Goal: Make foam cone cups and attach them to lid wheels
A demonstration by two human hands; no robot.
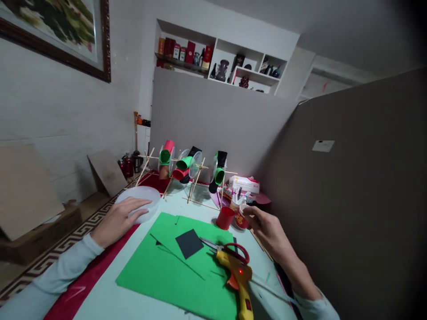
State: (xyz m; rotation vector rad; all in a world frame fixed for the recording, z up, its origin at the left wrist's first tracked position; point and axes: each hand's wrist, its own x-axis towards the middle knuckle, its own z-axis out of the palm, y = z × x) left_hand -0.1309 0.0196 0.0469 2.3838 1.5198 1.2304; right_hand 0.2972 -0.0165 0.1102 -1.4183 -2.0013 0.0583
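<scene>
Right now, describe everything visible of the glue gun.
The glue gun looks plastic: yellow body, orange trigger, lit red light, red switch on the handle, pale rod or cord behind. It appears laid flat across the right edge of the green sheet, nozzle toward the black square. Scissors overlap its front; contact is unclear. Nobody holds it.

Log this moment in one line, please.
left hand: at round white container | right hand: at paper cup | green sheet: black square, yellow glue gun on top

paper cup: gold 福, apparently; shelf boxes: print illegible
</scene>
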